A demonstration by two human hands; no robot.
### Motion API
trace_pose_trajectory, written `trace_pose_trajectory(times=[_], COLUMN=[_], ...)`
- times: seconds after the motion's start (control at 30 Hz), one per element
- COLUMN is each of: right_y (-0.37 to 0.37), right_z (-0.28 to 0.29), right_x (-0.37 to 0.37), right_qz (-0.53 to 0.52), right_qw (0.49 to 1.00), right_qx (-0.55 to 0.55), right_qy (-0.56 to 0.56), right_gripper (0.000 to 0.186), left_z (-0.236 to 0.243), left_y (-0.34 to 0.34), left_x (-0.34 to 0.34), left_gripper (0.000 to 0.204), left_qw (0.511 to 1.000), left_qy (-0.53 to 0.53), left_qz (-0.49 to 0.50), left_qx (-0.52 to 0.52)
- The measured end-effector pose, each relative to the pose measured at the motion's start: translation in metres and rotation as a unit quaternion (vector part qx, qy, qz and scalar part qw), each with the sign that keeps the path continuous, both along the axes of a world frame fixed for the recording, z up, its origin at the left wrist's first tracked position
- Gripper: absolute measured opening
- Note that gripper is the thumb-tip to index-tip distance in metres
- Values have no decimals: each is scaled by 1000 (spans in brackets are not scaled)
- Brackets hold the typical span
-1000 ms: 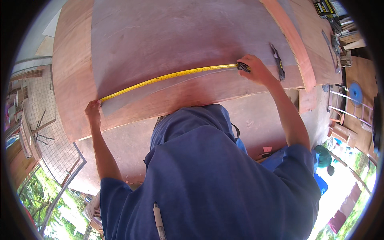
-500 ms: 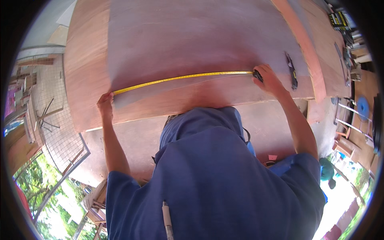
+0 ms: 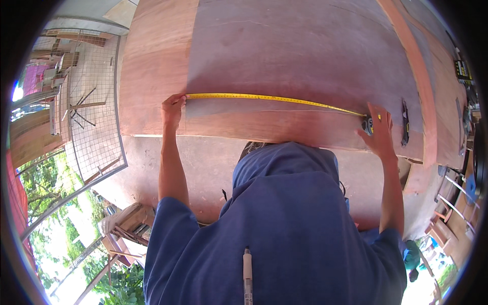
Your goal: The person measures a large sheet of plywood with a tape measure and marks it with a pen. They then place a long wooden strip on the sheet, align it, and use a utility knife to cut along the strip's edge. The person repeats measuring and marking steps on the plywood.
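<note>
A yellow tape measure blade [image 3: 274,98] stretches across a large flat board, over its grey area [image 3: 305,51] near the front edge. My left hand [image 3: 173,113] pinches the blade's end where the grey meets a pinkish wood strip [image 3: 152,66]. At the right, my right hand [image 3: 381,133] is around the dark tape measure case [image 3: 368,124], thumb below it and fingers above. Part of the case is hidden by the hand. Just right of that hand lies a black utility knife [image 3: 405,122] on the board.
A raised wood strip [image 3: 419,66] crosses the board on the right. Wire mesh [image 3: 94,96] stands at the left, beside stacked wood. Metal tools [image 3: 461,71] lie at the far right. A pen [image 3: 247,274] hangs on my blue shirt.
The view has turned, so the board appears shifted right. My right hand has altered its hold on the case, which sits closer to the utility knife. My left hand still pinches the blade's end.
</note>
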State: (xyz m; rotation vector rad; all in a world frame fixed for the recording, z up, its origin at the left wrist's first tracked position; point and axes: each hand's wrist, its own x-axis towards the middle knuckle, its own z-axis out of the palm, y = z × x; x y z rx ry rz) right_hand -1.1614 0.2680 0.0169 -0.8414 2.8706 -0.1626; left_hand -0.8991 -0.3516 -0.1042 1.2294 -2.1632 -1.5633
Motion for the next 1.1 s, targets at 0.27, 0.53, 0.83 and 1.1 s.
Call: trace_pose_trajectory(times=[0.27, 0.53, 0.83, 1.1], right_y=[-181, -186, -165, -198], right_z=[154, 182, 179, 216], right_x=[141, 149, 160, 174], right_qz=[462, 501, 402, 326], right_qw=[547, 552, 577, 441], right_qx=[-568, -524, -630, -783], right_qy=[-406, -411, -329, -294], right_gripper=[31, 13, 14, 18], left_z=[-3, 62, 95, 84], left_y=[-23, 38, 244, 271], left_x=[0, -52, -143, -159], left_gripper=[19, 31, 21, 22], left_qw=[985, 868, 853, 844], left_qy=[10, -14, 140, 145], left_qz=[-125, -234, -427, -458], left_qx=[-123, -438, -264, -238])
